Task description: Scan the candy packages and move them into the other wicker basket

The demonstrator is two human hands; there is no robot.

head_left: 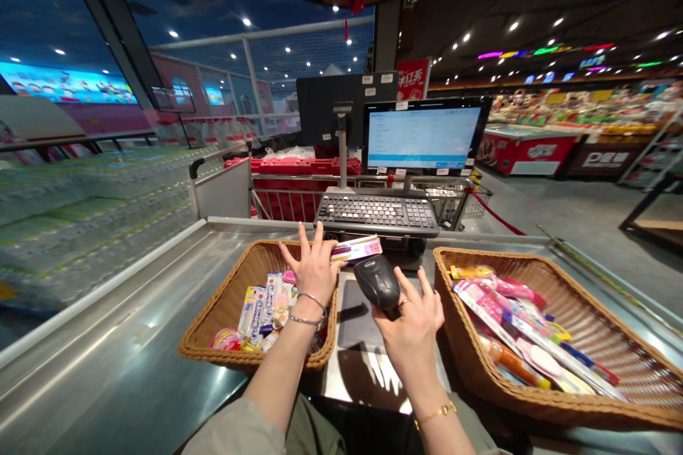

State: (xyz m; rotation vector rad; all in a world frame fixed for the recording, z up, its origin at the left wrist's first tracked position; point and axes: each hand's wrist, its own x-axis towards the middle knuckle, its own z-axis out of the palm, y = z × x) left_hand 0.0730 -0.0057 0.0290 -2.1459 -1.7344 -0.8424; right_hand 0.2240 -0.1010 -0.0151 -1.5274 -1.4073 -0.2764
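A slim pink-and-white package (pixel 356 249) points to the right from my left hand (pixel 312 263), pinched at its left end beside the thumb, the other fingers spread over the left wicker basket's (pixel 205 320) rim. Small wrapped items (pixel 267 306) lie in that basket. My right hand (pixel 413 320) is around the lower end of a black barcode scanner (pixel 376 281), some of its fingers raised. The scanner's head is just below the package. To the right, a larger wicker basket (pixel 565 266) holds pink packages (pixel 480 302) and other long packs.
Behind the hands stand a black keyboard (pixel 376 212) and a lit monitor (pixel 421 136). The metal counter (pixel 144 327) runs left, with a raised edge. Beyond it are a metal cart (pixel 282 202) and red crates (pixel 299 167).
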